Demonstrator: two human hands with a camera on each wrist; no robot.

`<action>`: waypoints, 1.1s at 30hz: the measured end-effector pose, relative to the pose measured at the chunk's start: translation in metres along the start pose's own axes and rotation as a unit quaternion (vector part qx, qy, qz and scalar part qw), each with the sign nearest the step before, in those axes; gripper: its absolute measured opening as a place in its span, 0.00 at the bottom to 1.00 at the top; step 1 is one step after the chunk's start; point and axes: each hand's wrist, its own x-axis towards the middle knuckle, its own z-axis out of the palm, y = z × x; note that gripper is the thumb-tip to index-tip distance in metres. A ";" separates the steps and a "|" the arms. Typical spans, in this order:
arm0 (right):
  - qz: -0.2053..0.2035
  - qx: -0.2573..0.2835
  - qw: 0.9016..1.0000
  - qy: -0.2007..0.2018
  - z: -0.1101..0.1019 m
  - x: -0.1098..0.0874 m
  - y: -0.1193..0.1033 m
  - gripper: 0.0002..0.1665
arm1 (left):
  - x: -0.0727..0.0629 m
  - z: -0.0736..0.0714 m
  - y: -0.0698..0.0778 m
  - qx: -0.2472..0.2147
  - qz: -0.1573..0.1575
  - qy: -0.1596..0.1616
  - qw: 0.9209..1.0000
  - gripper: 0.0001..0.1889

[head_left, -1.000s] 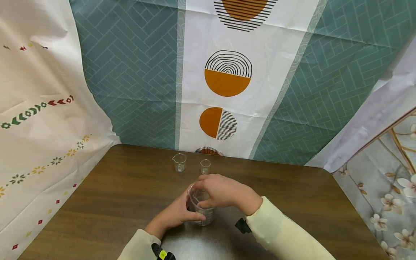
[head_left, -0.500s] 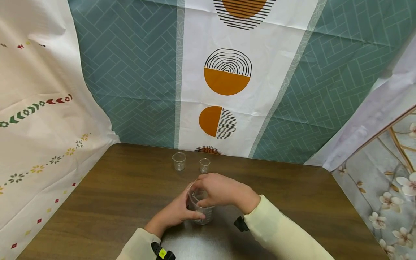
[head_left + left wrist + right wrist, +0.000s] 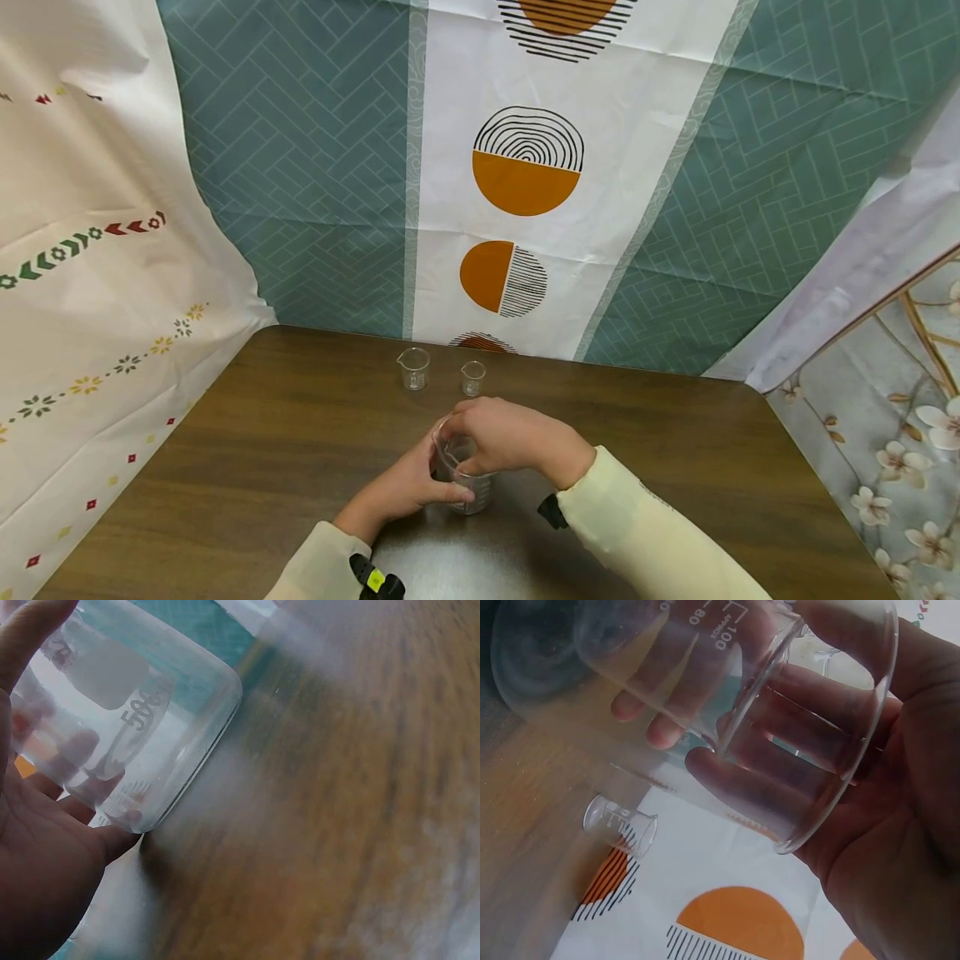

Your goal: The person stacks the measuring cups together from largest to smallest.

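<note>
A large clear glass beaker (image 3: 478, 502) stands near the table's front middle; its 500 marking shows in the left wrist view. My left hand (image 3: 405, 490) grips its side, the thumb across the near face and the fingers round the far side. My right hand (image 3: 517, 437) reaches over the mouth, with fingers and thumb bent down past the rim. Inside the large beaker, the right wrist view shows a smaller beaker (image 3: 727, 634) with 80 and 100 marks. Right fingertips and thumb sit at the smaller beaker's rim, pinching it.
Two smaller glass beakers stand near the table's back edge: a wider beaker (image 3: 414, 369) on the left and a tiny beaker (image 3: 472, 377) right of it, behind my right hand. Patterned cloths hang behind and beside the wooden table (image 3: 660, 442).
</note>
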 end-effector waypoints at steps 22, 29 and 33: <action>-0.002 0.000 1.000 -0.019 0.007 0.004 -0.001 0.24 | 0.000 -0.001 0.000 0.015 0.004 0.002 1.000 0.54; -0.006 0.004 1.000 -0.021 0.010 0.005 -0.001 0.26 | 0.000 0.000 -0.002 0.006 0.015 -0.003 1.000 0.53; -0.008 0.004 1.000 -0.016 0.009 0.004 -0.001 0.25 | 0.001 0.000 -0.002 -0.004 0.025 -0.006 1.000 0.53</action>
